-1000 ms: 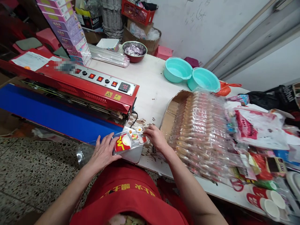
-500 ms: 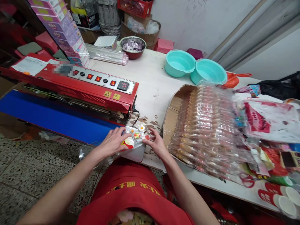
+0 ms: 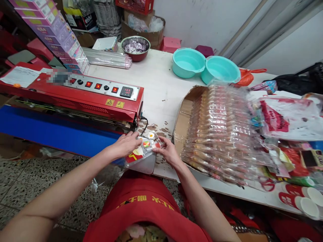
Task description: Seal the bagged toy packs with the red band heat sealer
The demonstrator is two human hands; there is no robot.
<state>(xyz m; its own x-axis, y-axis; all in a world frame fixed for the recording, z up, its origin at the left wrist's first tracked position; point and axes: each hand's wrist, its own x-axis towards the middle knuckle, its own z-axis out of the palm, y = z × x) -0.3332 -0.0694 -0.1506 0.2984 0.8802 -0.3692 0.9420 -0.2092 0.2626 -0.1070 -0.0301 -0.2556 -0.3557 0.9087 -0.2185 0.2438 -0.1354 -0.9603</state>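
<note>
A clear plastic packet [image 3: 144,148] with a red-and-yellow card and small toy food pieces lies on a metal plate at the right end of the red sealing machine [image 3: 83,94]. My left hand [image 3: 125,145] rests on the packet's left upper side, fingers curled over its edge. My right hand [image 3: 168,152] pinches the packet's right edge between thumb and fingers. The machine's blue conveyor belt [image 3: 55,129] runs off to the left from the packet.
A cardboard tray [image 3: 184,117] stacked with several clear packets [image 3: 222,134] sits right of my hands. Two teal basins [image 3: 188,62], a metal bowl [image 3: 135,48], a pile of purple boxes [image 3: 50,30] and loose bags and paper cups [image 3: 300,201] crowd the white table [image 3: 161,87].
Both hands slid the packet slightly up toward the machine's end. My left hand moved from the packet's lower left onto its upper left edge. The camera drifted right.
</note>
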